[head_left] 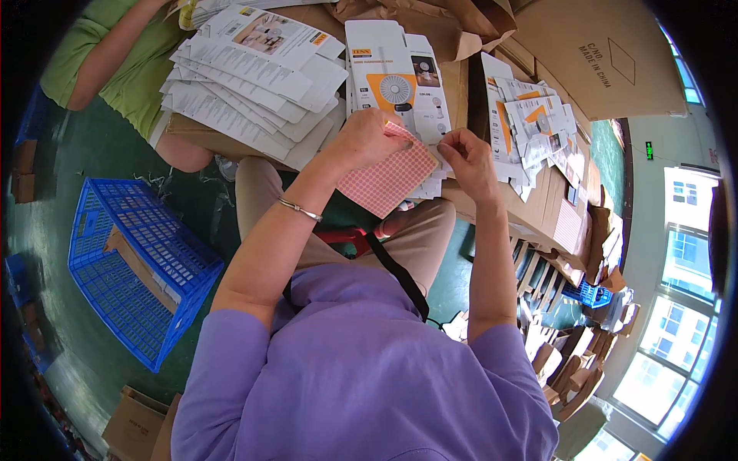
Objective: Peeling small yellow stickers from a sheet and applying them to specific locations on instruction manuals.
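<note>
My left hand (pixel 364 140) is closed on the upper edge of a sheet of small round pink stickers (pixel 388 181), which hangs tilted above my lap. At the sheet's right side, my right hand (pixel 470 161) has thumb and forefinger pinched together; whatever sits between them is too small to make out. Just beyond both hands lies a stack of flat white and orange cartons (pixel 394 75) printed with a handheld fan. Another fanned-out pile of flat white cartons (pixel 257 77) is to the left of it.
More flat printed cartons (pixel 530 123) lie at the right on large cardboard boxes (pixel 550 206). A blue plastic crate (pixel 142 265) stands on the green floor at left. Close to the far-left pile is another person in a green shirt (pixel 127 73). Brown paper (pixel 430 31) lies at the back.
</note>
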Motion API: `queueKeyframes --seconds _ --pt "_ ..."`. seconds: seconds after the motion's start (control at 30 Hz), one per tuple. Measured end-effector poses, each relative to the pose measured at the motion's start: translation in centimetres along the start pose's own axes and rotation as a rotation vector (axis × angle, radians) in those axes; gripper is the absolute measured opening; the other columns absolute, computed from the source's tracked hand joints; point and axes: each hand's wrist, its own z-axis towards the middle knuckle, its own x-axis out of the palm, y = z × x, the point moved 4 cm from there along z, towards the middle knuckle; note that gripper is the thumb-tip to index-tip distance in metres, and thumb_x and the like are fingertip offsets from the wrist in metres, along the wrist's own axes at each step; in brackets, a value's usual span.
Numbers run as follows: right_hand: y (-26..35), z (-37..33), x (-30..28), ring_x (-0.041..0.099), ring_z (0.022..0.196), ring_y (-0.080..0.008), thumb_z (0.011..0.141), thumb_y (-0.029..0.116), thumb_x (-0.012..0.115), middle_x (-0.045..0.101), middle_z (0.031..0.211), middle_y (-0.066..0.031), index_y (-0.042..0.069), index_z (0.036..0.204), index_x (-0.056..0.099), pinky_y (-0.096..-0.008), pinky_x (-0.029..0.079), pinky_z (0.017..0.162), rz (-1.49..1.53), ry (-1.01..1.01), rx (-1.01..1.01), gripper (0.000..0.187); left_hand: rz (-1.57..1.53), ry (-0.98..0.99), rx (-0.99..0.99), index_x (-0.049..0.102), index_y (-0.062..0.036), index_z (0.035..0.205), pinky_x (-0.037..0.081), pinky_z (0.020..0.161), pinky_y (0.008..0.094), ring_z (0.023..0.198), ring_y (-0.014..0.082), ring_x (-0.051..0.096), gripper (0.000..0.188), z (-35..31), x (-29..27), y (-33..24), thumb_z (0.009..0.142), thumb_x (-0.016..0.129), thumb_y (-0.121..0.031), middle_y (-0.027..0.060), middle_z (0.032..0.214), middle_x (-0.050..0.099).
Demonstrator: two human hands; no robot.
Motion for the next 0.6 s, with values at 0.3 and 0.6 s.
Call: queueKeyframes --seconds 0.3,0.6 --pt "-0.2 -0.1 1.2 0.058 0.065 -0.0139 0.073 0.005 0.072 0.064 0.076 -0.0084 -0.001 0.085 0.063 -0.0267 0.047 0.061 -0.075 0.026 -0.095 0.016 0.007 -0.013 0.027 0.07 -0.0065 0.087 0.052 0.072 0.0353 0.076 0.0301 0.065 0.02 0.1 0.2 0.2 0.073 0.07 -0.02 0.016 0.079 0.067" --pt "0.1 -0.4 1.3 0.059 0.064 -0.0144 0.073 0.003 0.071 0.064 0.074 -0.0076 0.0 0.082 0.064 -0.0263 0.047 0.061 -0.104 -0.03 -0.113 0.013 0.014 -0.029 0.055 0.069 -0.005 0.085 0.051 0.071 0.0365 0.076 0.0306 0.065 0.019 0.1 0.3 0.2 0.073 0.07 -0.019 0.0164 0.079 0.067"
